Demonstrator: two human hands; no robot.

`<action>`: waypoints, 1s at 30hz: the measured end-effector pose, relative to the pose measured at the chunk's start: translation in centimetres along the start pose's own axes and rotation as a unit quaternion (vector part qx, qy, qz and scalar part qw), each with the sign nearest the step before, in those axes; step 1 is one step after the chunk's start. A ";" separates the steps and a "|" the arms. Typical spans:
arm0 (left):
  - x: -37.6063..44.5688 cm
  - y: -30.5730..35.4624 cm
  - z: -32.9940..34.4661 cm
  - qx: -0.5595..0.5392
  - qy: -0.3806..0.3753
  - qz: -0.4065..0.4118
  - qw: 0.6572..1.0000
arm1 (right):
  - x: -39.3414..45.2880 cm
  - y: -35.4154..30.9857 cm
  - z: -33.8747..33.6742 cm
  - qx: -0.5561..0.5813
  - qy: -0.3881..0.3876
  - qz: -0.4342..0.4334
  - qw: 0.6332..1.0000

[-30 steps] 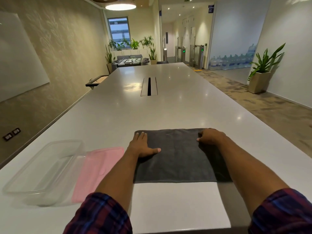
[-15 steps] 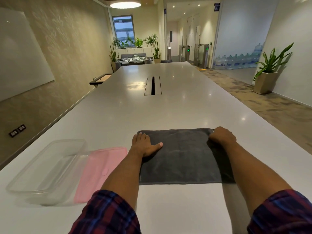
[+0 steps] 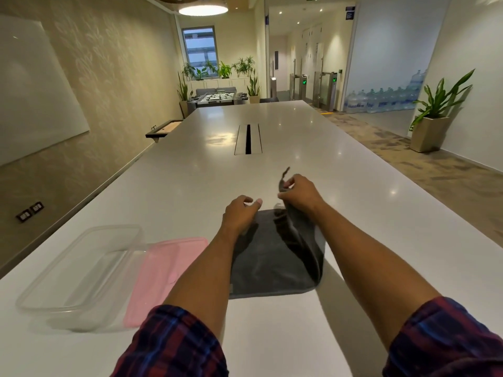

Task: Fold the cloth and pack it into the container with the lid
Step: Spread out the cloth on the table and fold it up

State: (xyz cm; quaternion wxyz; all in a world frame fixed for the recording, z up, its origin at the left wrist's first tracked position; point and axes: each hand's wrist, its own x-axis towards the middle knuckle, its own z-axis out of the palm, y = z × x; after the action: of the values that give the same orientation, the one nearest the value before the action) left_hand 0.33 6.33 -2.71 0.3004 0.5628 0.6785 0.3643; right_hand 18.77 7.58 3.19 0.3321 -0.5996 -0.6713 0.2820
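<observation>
A dark grey cloth (image 3: 268, 263) lies on the white table (image 3: 272, 164) in front of me. My right hand (image 3: 298, 193) pinches its far right corner and holds that side lifted off the table, draped leftward over the rest. My left hand (image 3: 241, 213) hovers at the cloth's far left corner, fingers curled, thumb out; whether it grips the fabric is unclear. To the left stands a clear plastic container (image 3: 81, 273), empty. A pink lid (image 3: 166, 276) lies flat between the container and the cloth, partly under my left forearm.
A cable slot (image 3: 248, 139) is set into the table further ahead. The table's left edge runs close to the container. A potted plant (image 3: 432, 123) stands on the floor at right.
My right hand has picked up the cloth's right corner and swung it up and left. My left hand lifted from pressing flat on the cloth. The view tilted up slightly.
</observation>
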 end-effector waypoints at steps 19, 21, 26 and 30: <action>2.1 -3.5 -4.1 0.022 0.011 -0.045 0.999 | -0.8 0.6 6.1 -0.270 -0.222 -0.096 0.932; 2.1 -4.1 -3.9 0.045 0.018 -0.035 0.998 | -0.7 1.0 5.5 -0.336 -0.220 -0.072 0.913; 2.2 -4.9 -3.0 0.090 0.008 -0.005 0.996 | -1.2 1.1 4.9 -0.422 -0.204 -0.076 0.880; 2.3 -4.6 -2.8 0.121 0.016 0.000 0.993 | -1.3 0.4 4.9 -0.288 -0.227 -0.083 0.927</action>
State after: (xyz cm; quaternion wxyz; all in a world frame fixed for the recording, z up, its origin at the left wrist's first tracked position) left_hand -4.89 7.65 -4.93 0.2194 0.5889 0.7224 0.2884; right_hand 15.26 6.44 -0.34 0.0064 -0.5315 -0.8284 0.1766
